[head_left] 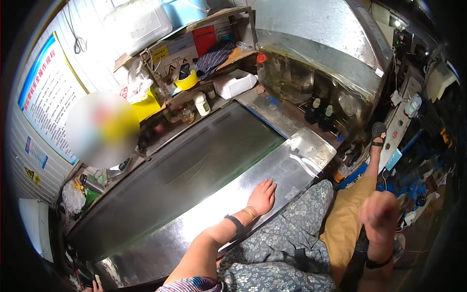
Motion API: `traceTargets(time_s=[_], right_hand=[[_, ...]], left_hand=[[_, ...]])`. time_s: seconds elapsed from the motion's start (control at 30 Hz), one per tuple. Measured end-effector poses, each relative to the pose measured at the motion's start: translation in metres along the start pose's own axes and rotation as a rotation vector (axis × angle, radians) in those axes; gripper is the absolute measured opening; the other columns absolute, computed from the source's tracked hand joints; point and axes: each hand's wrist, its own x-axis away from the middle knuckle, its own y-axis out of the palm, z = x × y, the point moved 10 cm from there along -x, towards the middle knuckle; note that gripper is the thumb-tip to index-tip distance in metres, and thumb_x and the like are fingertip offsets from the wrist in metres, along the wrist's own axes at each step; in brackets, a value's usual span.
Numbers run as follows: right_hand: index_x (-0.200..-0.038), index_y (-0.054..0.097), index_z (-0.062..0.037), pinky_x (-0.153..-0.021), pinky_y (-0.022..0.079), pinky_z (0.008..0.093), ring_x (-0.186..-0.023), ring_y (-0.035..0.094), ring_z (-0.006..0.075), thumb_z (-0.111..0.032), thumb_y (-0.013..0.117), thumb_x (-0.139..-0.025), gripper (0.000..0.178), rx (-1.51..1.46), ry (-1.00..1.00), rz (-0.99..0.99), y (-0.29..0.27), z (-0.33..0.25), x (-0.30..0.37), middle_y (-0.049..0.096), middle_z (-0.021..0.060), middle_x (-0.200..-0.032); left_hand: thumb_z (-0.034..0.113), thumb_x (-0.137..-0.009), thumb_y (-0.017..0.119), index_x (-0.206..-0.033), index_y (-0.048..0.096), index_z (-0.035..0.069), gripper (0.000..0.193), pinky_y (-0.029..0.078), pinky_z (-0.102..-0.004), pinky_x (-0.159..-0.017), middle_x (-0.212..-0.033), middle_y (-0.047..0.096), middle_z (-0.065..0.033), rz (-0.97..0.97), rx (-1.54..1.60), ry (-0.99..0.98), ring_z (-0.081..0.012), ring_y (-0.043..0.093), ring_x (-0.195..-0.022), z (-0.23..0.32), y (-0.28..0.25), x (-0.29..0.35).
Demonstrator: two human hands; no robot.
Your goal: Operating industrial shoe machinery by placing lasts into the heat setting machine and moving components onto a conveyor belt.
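My left hand (pixel 262 197) lies flat on a shiny metal ledge (pixel 194 217), its fingers stretched out and nothing under them that I can see. Beyond that ledge runs a dark green conveyor belt (pixel 189 168). Pale-handled pliers (pixel 304 163) rest near the ledge's right end, apart from my hand. My right hand (pixel 379 214) is raised at the right, beside my tan trouser leg, and is smeared by motion. Whether it holds anything cannot be made out. A floral apron (pixel 282 238) covers my lap.
A metal-hooded machine (pixel 311 39) with dark items in its opening stands at the belt's far end. Along the wall are a cluttered shelf, a yellow bin (pixel 147 103) and a white bottle (pixel 201 103). A control panel (pixel 396 129) stands right. Someone's fingers (pixel 97 283) show lower left.
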Motion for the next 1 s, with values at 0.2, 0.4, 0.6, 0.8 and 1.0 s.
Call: traceTargets(time_s=[0.2,0.4,0.6,0.8,1.0], right_hand=[[-0.087,0.056,-0.0038,-0.053,0.043,0.0202,-0.060,0.053,0.0062,-0.008,0.067,-0.087,0.011,0.427,0.467,0.490,-0.211,0.160,0.104,0.058,0.0006,-0.074],[-0.082,0.059,-0.0031,-0.055,0.045,0.0265,-0.060,0.055,0.0105,-0.019,0.064,-0.093,0.020,0.678,0.391,0.508,-0.221,0.244,0.152,0.059,0.0024,-0.069],[-0.091,0.059,-0.0016,-0.062,0.047,0.0235,-0.068,0.058,0.0083,-0.010,0.060,-0.094,0.009,0.666,0.361,0.598,-0.212,0.227,0.148,0.062,0.0022,-0.077],[-0.105,0.062,-0.0006,-0.076,0.050,0.0280,-0.085,0.061,0.0133,-0.006,0.066,-0.087,0.019,0.790,0.025,0.913,-0.317,0.110,0.166,0.066,0.0075,-0.095],[-0.128,0.044,0.0096,-0.097,0.044,0.0464,-0.114,0.054,0.0406,-0.026,0.069,-0.080,0.065,1.818,0.448,1.237,-0.406,0.013,0.209,0.052,0.0256,-0.129]], left_hand=[[0.008,-0.083,0.055,-0.121,0.057,0.001,0.039,0.036,-0.0464,-0.107,-0.128,0.054,-0.0226,0.009,0.060,0.051,-0.0391,0.048,-0.124,0.022,0.002,-0.015],[0.011,-0.082,0.054,-0.120,0.057,-0.001,0.040,0.036,-0.0492,-0.105,-0.128,0.054,-0.0242,-0.005,0.002,0.059,-0.0422,0.048,-0.122,0.012,-0.006,-0.007],[0.013,-0.087,0.051,-0.121,0.057,-0.001,0.037,0.034,-0.0484,-0.107,-0.130,0.053,-0.0241,-0.032,-0.024,0.084,-0.0422,0.047,-0.123,0.025,0.000,-0.014],[0.012,-0.087,0.050,-0.118,0.058,-0.002,0.035,0.034,-0.0501,-0.106,-0.128,0.053,-0.0267,-0.039,-0.036,0.099,-0.0448,0.046,-0.122,0.028,0.005,-0.015],[0.012,-0.087,0.049,-0.118,0.057,-0.004,0.035,0.034,-0.0517,-0.105,-0.128,0.052,-0.0283,-0.049,-0.048,0.110,-0.0471,0.046,-0.121,0.024,0.007,-0.013]])
